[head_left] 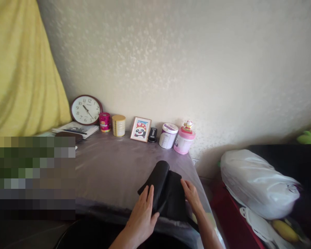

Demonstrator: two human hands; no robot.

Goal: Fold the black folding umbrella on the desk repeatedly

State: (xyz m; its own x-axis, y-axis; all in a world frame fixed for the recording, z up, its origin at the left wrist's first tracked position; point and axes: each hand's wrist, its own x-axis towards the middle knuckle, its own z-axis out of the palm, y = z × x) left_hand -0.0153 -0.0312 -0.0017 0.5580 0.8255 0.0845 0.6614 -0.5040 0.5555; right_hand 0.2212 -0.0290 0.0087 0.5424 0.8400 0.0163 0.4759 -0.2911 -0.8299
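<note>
Two hands are laid on one black cloth, which rests at the near right edge of the table (109,169), in front of the body. By the left hand (142,216) the rolled part is covered from the near left, its fingers stretched along the roll and its thumb set apart near the lower end; presumably the roll is kept from springing loose in this way. Whether it is firmly gripped there cannot be told. By the right hand (192,195) the right edge is pinched narrowly between thumb and fingers, probably so that the flat part is held taut and straight.

Along the far edge, by the wall (209,69), the clock (86,110), red tin (105,122), yellow tin (118,126), picture (141,129), white tub (168,136) and pink jar (184,142) are lined up, seemingly to be kept out of the hands' way. The clock is stood upright, perhaps propped by the wall.

The black cloth (174,193) is seen as dark and matt, with a faint sheen on the folds. A thick, rounded roll is formed on its left, slanted towards the far right; a flatter panel is spread on its right, with soft creases between the two.
</note>
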